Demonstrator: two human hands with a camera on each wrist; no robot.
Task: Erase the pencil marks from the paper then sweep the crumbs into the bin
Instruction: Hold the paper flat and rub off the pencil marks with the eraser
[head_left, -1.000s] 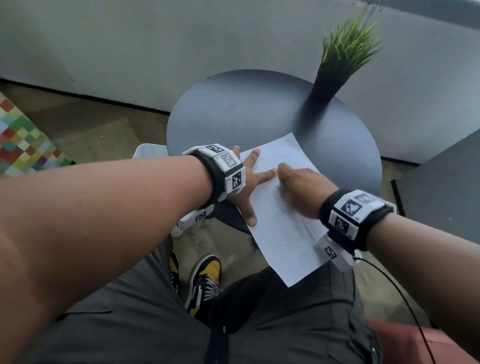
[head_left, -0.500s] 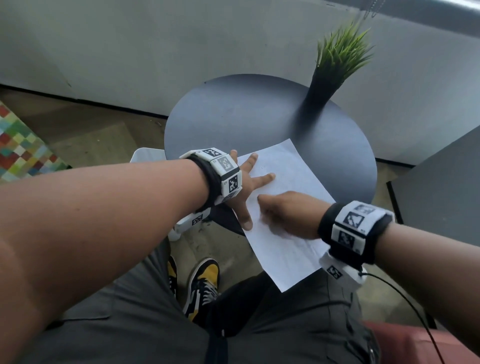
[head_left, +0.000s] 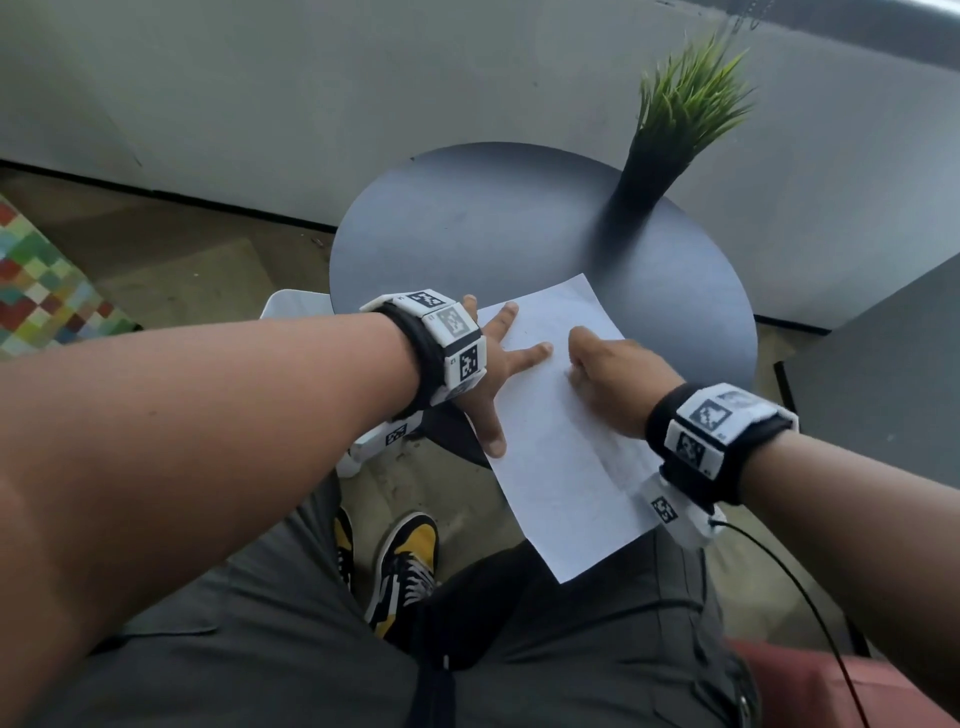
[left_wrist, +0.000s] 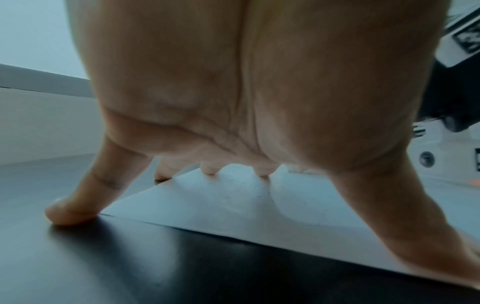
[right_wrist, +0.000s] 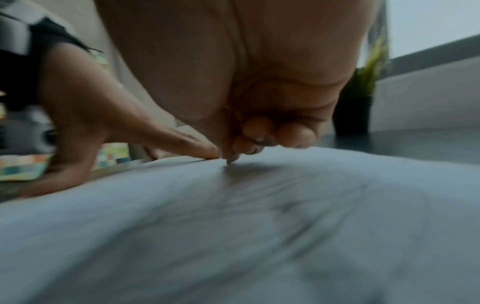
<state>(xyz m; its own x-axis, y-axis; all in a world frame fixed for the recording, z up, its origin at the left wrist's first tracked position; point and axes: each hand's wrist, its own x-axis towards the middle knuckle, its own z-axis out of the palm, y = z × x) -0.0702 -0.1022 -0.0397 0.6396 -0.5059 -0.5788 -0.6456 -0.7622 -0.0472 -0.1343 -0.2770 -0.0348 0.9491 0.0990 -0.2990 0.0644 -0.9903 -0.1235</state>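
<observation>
Grey wall and a round dark table (head_left: 467, 234) are making the setting, with a potted grass plant (head_left: 675, 114) standing at the table's far edge. On it the right hand (head_left: 618, 379) is working with fingers curled together and tips pressed down on the paper (head_left: 561, 493); the wrist view is blurred, so whether an eraser is pinched inside I cannot tell. Just beside it, the left hand (head_left: 493, 374) is lying spread, fingers apart and straight, pinning the sheet's left edge, the little finger (left_wrist: 70, 211) touching the bare table. The paper is lying diagonally, its long axis running from the far side toward the person's lap, and the near corner is hanging over the table edge. Faint pencil marks are showing under and behind the right hand, so I judge the erasing stroke is coming along this axis toward the body. No brand or readable writing is appearing; only coded black-and-white squares on the wrist bands (head_left: 717, 431).
</observation>
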